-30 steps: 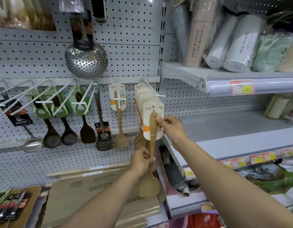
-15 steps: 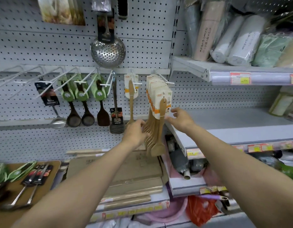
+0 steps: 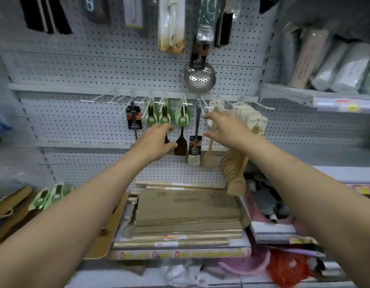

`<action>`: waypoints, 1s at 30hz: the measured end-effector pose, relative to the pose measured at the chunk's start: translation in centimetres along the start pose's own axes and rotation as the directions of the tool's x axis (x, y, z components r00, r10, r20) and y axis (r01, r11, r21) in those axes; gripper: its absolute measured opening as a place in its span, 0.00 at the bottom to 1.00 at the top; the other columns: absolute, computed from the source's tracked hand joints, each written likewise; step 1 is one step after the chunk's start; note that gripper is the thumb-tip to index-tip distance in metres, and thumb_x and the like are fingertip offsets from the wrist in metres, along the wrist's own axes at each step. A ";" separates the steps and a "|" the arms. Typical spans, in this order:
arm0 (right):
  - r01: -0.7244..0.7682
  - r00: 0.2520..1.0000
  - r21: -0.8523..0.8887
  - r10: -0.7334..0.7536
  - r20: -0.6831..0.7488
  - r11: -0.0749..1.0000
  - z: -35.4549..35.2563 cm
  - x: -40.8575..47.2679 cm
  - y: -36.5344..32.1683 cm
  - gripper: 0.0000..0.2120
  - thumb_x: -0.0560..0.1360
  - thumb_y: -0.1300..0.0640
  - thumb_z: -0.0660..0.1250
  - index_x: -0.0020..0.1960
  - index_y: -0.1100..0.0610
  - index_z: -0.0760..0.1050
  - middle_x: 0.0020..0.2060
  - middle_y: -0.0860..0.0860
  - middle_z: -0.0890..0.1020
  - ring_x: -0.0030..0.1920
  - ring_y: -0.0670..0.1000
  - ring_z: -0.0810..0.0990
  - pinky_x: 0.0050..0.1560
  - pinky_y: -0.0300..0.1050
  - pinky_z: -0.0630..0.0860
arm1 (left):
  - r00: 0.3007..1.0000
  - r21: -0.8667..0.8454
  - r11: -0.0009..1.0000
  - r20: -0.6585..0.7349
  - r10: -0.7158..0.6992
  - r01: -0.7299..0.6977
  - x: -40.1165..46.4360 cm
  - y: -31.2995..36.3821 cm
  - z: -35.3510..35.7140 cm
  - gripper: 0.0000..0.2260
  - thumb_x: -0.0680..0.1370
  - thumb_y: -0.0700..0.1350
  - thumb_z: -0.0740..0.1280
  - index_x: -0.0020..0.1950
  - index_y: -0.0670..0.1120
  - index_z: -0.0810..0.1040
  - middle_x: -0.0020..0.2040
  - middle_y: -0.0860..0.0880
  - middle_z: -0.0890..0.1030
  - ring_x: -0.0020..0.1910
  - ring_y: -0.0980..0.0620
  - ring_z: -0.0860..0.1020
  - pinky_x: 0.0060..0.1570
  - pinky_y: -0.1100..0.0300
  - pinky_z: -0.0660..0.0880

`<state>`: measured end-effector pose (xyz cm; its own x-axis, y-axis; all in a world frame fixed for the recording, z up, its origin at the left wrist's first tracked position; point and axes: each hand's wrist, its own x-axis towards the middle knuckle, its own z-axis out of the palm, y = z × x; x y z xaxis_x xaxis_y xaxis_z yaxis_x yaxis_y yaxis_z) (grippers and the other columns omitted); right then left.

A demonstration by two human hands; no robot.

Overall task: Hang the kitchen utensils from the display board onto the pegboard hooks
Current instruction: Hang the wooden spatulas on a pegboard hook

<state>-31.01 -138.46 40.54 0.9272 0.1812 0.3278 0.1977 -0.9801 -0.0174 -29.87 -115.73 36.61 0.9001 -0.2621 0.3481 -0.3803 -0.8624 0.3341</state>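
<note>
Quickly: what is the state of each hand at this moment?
Left hand: open, holding nothing, in front of the dark spatulas.
Right hand: open, fingers spread, holding nothing.

Both bare forearms reach up and forward, converging toward 12 o'clock. The left hand point(image 3: 154, 142) is raised palm-down, its fingers point(image 3: 166, 127) loosely curved toward 1 o'clock, thumb below, gripping nothing. The right hand point(image 3: 225, 127) sits slightly higher, its fingers point(image 3: 209, 117) spread toward 10 o'clock, thumb apart beneath them, holding nothing.
</note>
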 end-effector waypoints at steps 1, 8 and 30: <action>0.015 1.000 0.013 -0.015 -0.017 1.000 0.0 0.0 -2.5 0.27 0.78 0.42 0.67 0.74 0.48 0.66 0.67 0.54 0.76 0.70 0.57 0.71 0.64 0.58 0.74 | 1.000 0.009 1.000 -0.016 -0.007 0.008 -1.2 -1.8 -1.4 0.25 0.76 0.54 0.70 0.71 0.51 0.69 0.70 0.48 0.72 0.68 0.47 0.71 0.65 0.47 0.71; 0.170 0.985 0.125 -0.165 -0.050 0.978 1.0 0.9 -21.8 0.28 0.78 0.42 0.67 0.75 0.47 0.65 0.69 0.54 0.75 0.71 0.57 0.70 0.67 0.58 0.73 | 0.990 0.117 0.988 -0.110 -0.086 0.099 -10.5 -16.5 -11.5 0.25 0.77 0.57 0.68 0.71 0.52 0.68 0.70 0.48 0.71 0.67 0.46 0.71 0.64 0.45 0.72; 0.650 0.750 0.315 -0.651 -0.116 0.692 8.2 14.1 -74.1 0.28 0.79 0.40 0.65 0.76 0.48 0.64 0.70 0.51 0.72 0.69 0.54 0.70 0.64 0.52 0.73 | 0.792 0.155 0.809 -0.372 -0.484 0.567 -31.0 -56.5 -33.6 0.23 0.77 0.54 0.68 0.69 0.47 0.70 0.64 0.44 0.74 0.62 0.44 0.73 0.60 0.52 0.70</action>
<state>-30.00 -62.60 38.69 0.5298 0.7646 0.3671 0.8392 -0.5352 -0.0965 -43.45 -44.26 36.37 0.8179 0.3707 0.4400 0.2353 -0.9134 0.3321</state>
